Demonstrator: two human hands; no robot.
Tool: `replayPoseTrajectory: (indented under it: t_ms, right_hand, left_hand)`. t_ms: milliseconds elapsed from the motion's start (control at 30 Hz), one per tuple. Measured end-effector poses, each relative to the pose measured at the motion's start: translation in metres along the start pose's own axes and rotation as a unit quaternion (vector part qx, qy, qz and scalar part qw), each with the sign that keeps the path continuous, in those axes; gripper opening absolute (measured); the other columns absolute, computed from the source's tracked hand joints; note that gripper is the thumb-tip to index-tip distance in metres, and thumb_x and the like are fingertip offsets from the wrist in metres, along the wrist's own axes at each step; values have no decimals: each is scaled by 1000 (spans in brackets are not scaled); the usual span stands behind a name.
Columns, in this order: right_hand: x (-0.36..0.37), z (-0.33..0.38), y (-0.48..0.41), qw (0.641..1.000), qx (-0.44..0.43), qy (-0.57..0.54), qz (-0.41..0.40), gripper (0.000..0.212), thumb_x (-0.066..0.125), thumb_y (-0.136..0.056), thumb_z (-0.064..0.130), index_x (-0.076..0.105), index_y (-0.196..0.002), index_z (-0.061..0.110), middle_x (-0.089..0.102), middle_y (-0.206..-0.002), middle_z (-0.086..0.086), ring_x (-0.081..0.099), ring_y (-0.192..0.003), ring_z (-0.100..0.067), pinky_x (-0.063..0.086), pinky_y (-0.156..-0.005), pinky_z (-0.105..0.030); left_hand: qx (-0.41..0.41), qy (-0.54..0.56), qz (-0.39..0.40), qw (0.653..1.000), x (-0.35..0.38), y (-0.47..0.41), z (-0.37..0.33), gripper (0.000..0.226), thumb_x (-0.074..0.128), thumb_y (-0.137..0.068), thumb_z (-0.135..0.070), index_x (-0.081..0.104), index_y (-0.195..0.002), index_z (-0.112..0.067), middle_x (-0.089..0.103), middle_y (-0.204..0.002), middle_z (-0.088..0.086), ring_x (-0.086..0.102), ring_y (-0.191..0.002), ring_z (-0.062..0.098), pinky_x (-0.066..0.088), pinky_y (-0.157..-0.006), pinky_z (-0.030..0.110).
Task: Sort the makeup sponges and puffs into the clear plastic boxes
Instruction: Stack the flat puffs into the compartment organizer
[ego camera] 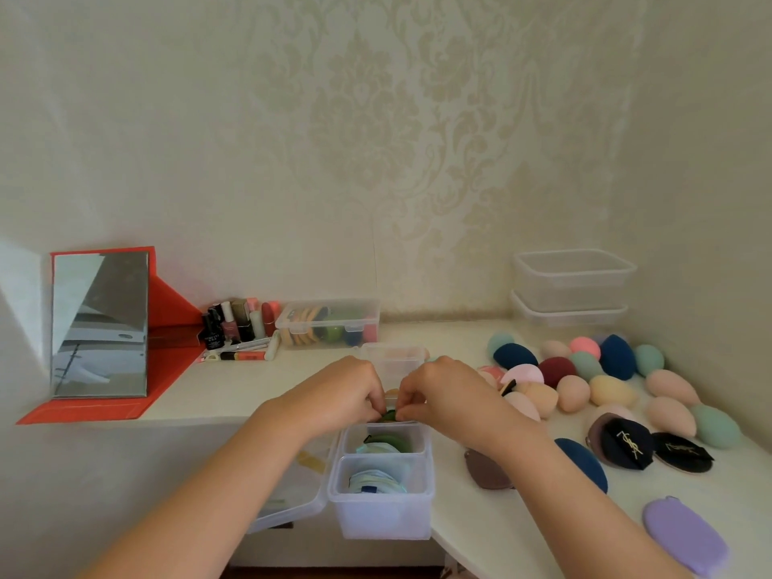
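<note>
- Just beyond the far rim of the box of green puffs point(422, 441), we hold a dark green puff point(388, 416) between both hands. The left hand point(346, 386) and the right hand point(443, 390) each have fingertips curled together and pinched on its edge.
- Our fingers hide most of the puff, so we cannot tell whether it is flat or folded.
- We judge the step to be seating this puff with its like. It should go down on edge beside the green ones in that box, not lie across the rim.
- We should keep the pinch light and low, since the puff looks soft and would likely spring back if squeezed hard.
- Nearer us than that box, and touching it, the box of pale blue puffs point(384, 518) wants no green.
- Right of that box, egg-shaped sponges point(572, 392) and black puffs point(626, 442) lie loose, not yet sorted.
</note>
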State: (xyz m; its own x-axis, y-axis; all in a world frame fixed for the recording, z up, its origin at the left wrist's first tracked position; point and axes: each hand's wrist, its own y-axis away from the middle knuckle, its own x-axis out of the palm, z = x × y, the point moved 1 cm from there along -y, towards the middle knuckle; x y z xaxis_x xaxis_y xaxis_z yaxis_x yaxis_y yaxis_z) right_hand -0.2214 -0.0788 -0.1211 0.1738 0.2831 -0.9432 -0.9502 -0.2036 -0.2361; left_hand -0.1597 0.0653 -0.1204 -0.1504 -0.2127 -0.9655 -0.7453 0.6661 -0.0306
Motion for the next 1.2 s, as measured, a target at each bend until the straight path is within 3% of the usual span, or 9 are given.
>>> replayPoseTrajectory:
  t_ms: [133,267,367,500,600,700,900,1033,1200]
  right_hand:
    - [-2,3,1,999,-12,36,-27,15,62,-86,29,71,-95,21,69,-95,1,49,-84,-14,32,-56,-23]
    - [-1,2,0,1000,-10,23,-9,17,60,-86,23,75,-96,21,71,-95,0,56,-88,-16,44,-68,-27]
    - [-2,-2,2,1000,-24,1,-2,19,59,-87,21,76,-96,19,73,-92,0,61,-86,-17,47,-71,-26]
    - [-11,-11,7,996,-24,-81,19,19,59,-90,23,76,-97,18,74,-91,3,57,-77,-8,36,-58,-6]
    - [-18,-16,10,985,-2,-175,13,16,62,-89,24,76,-93,18,73,-84,6,60,-74,-2,41,-63,-10]
    - [-30,-26,14,969,49,-241,-21,14,62,-90,25,74,-86,21,73,-77,7,60,-67,-2,48,-65,-19]
    - [-51,-77,22,953,269,-54,-130,26,56,-91,31,70,-88,9,72,-82,-8,59,-70,-17,46,-66,-30]
    - [-52,-97,28,927,364,-18,-90,40,56,-88,45,65,-80,8,68,-75,-6,58,-64,-18,44,-61,-29]
    - [-32,-86,16,936,352,11,0,49,62,-80,57,41,-65,15,41,-61,3,39,-54,-12,27,-48,-24]
  left_hand:
    - [-11,-2,-50,999,4,3,-2,13,68,-81,-15,77,-90,-16,72,-91,-2,62,-86,12,46,-78,19]
    - [-20,64,5,998,-4,6,1,22,61,-83,-7,77,-93,-19,74,-91,-8,65,-87,5,51,-86,22]
    - [-14,66,33,997,-4,8,-1,24,54,-84,-8,78,-88,-15,74,-95,-3,65,-96,10,50,-92,31]
    - [-24,72,-62,995,3,12,3,8,68,-83,-30,74,-86,-27,58,-122,-12,50,-116,4,35,-95,23]
    - [-41,143,-120,982,9,14,8,17,76,-76,-31,65,-88,-27,62,-110,-15,58,-101,-1,44,-89,19]
    - [-32,183,-129,974,19,15,5,24,70,-82,-32,58,-102,-29,61,-103,-19,55,-99,-7,39,-80,8]
    - [-19,183,-129,974,33,13,3,30,53,-94,-33,55,-124,-31,56,-119,-19,51,-112,-1,39,-95,18]
    - [-11,143,-156,977,33,2,0,28,50,-95,-30,56,-122,-25,56,-118,-13,50,-109,1,35,-91,15]
    - [-32,72,-195,978,31,-6,-2,22,50,-94,-34,62,-110,-25,65,-105,-12,59,-98,8,45,-87,23]
